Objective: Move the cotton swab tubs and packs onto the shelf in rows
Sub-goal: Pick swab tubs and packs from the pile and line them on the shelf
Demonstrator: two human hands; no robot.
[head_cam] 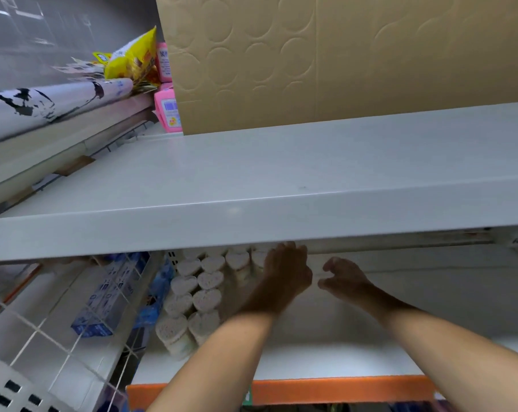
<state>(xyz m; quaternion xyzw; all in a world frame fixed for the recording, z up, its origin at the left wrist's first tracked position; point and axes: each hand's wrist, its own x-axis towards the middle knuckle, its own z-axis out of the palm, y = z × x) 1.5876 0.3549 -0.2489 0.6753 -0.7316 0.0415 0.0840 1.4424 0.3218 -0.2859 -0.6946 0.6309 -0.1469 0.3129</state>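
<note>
Several heart-shaped cotton swab tubs (pixel 192 295) stand in rows at the left end of the lower white shelf (pixel 326 361), against a wire divider. My left hand (pixel 284 275) reaches deep under the upper shelf, its fingers straight against the right side of the rear tubs. My right hand (pixel 343 278) hovers just to its right with fingers loosely curled and nothing visible in it. The tubs farthest back are partly hidden by the upper shelf's edge and by my left hand.
The upper white shelf (pixel 251 185) overhangs the work area, with a large cardboard box (pixel 341 55) on it, plus pink packs (pixel 168 111) and a yellow bag (pixel 135 60). Blue boxes (pixel 103 304) sit beyond the wire divider (pixel 124 292). An orange price rail (pixel 326 391) edges the lower shelf.
</note>
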